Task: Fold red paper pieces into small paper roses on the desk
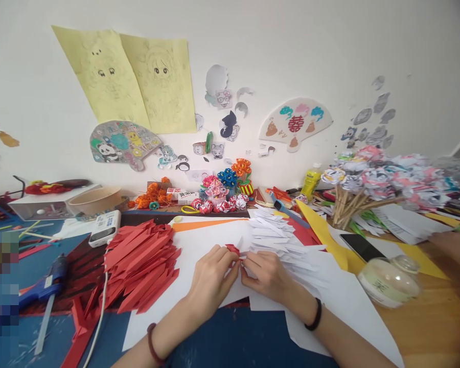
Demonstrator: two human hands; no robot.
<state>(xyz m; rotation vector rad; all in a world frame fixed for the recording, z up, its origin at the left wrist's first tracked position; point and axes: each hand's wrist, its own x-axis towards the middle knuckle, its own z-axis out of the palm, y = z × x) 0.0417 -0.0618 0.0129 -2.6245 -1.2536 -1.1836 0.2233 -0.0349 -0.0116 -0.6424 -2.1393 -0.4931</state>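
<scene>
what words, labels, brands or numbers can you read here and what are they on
"囍", in red on the white fan on the wall
Too small or blurred to read: the print on the white device, the yellow bottle, the clear jar and the white printed item at the back

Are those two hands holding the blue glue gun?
No, the blue glue gun lies far left; the left hand and right hand meet at a small red paper piece.

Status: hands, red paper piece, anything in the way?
Left hand pinching red piece. Right hand close beside it, grip unclear. Red strips left, white strips beyond right hand; nothing seen blocking.
</scene>
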